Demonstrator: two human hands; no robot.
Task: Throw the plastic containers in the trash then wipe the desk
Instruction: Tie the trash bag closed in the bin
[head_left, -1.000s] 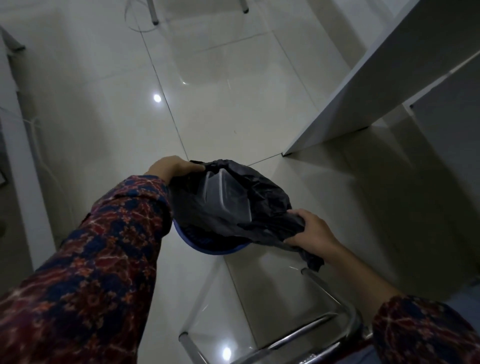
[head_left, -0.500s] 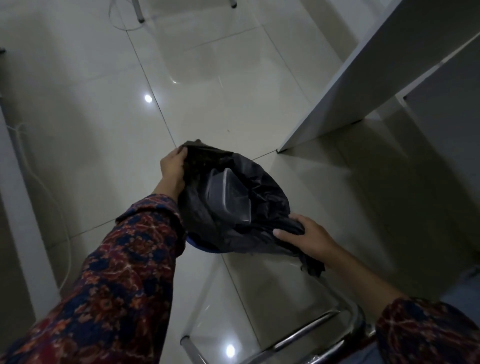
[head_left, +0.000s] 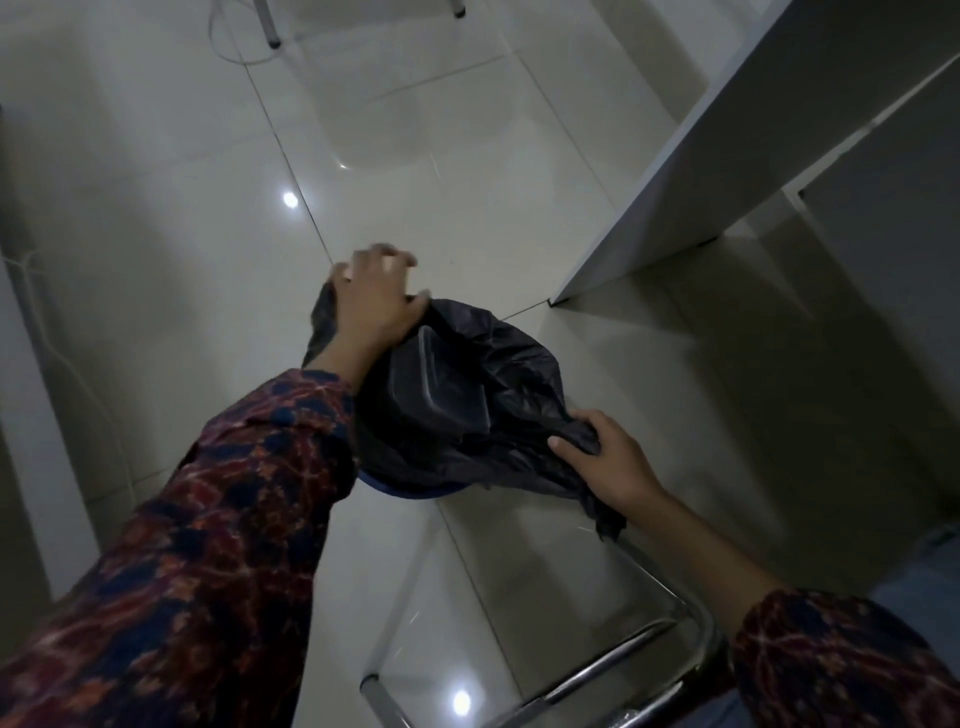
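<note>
A black trash bag (head_left: 509, 358) lines a small blue bin, and only the bin's rim (head_left: 410, 491) shows under it on the tiled floor. A clear plastic container (head_left: 436, 384) lies tilted inside the bag's mouth. My left hand (head_left: 374, 301) is at the bag's far left rim, slightly blurred. Its thumb lies on the plastic and the rim is drawn up under its palm. My right hand (head_left: 608, 462) grips a bunched fold of the bag at the near right rim.
A white desk side panel (head_left: 675, 182) stands on the floor just right of the bin. A chrome chair frame (head_left: 597, 670) sits close below the bin. Chair legs (head_left: 270, 31) stand at the top, and a cable (head_left: 78, 374) runs along the left wall.
My left hand has shifted further out over the bag's far rim, pulling it up and away. The right hand keeps its hold on the near rim. The container has sunk lower in the bag.
</note>
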